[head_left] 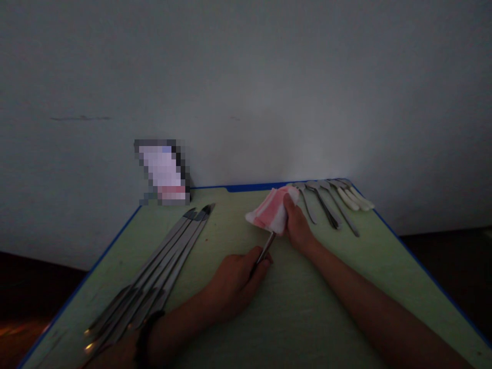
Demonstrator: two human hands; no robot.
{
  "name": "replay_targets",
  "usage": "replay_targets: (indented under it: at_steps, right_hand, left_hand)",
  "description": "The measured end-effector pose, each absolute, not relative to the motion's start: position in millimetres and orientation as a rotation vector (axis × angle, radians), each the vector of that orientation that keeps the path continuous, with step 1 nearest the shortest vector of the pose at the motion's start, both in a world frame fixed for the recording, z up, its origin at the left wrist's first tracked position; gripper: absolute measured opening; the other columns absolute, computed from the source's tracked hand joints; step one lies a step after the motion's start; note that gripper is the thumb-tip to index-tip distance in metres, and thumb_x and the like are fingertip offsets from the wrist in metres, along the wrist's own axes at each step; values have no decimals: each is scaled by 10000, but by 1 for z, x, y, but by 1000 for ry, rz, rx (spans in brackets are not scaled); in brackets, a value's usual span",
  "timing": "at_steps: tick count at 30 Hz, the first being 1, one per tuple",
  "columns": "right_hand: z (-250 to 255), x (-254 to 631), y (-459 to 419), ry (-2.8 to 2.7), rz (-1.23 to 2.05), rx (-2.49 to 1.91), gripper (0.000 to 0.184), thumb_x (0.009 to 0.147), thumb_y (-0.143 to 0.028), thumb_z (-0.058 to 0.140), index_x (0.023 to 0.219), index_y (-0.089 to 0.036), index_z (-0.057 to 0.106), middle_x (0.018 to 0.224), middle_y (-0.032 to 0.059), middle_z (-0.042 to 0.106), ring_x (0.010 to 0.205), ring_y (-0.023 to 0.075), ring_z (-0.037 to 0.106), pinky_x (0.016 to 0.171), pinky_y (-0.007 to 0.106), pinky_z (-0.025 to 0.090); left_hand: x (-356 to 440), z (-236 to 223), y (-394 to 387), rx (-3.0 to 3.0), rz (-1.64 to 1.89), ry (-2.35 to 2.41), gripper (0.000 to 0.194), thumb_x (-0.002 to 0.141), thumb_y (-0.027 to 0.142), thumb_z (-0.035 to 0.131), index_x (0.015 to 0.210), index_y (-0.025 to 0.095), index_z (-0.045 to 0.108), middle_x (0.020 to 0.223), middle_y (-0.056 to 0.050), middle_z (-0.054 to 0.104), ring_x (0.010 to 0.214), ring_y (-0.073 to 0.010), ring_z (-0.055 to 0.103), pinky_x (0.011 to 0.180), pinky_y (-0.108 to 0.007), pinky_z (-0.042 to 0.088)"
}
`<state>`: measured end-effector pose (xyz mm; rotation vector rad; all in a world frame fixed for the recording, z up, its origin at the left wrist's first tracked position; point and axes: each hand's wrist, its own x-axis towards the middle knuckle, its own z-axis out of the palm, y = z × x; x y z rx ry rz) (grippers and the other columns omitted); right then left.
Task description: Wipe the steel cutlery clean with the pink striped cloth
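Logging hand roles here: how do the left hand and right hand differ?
The left hand grips a metal shaft; the right hand holds a pink-and-white cloth at its upper end. A dark band circles the left hand's wrist; none shows at the right hand's. Both hands are ungloved.

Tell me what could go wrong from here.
The pink-and-white cloth hides the far end of the metal utensil, so any sharp edge there might nick the right hand. The left forearm, with its dark bracelet, overlaps the near ends of the knives in view and could nudge them.
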<state>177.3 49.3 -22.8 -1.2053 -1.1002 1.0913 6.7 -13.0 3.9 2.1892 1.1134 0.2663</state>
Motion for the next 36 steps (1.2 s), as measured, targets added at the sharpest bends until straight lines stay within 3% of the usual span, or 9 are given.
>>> replay_targets:
  at_steps: [24,36]
  right_hand:
    - [-19,176,49,-1108,1056,-1262,538,769,-683,362,738,-177,544,611,-1,493,550,123,422,508,256,334]
    - [-16,176,47,-1115,1078,-1272,525,761,-689,371,660,-189,494,573,-6,460,525,124,400,485,259,321]
  left_hand:
    - [6,6,-13,2179,243,1123,269,946,329,285,960,183,511,731,-6,604,638,-146,576,592,-235,418]
    - [7,5,-14,2191,259,1107,264,944,334,291,932,185,508,740,-10,603,643,-149,575,591,-239,418]
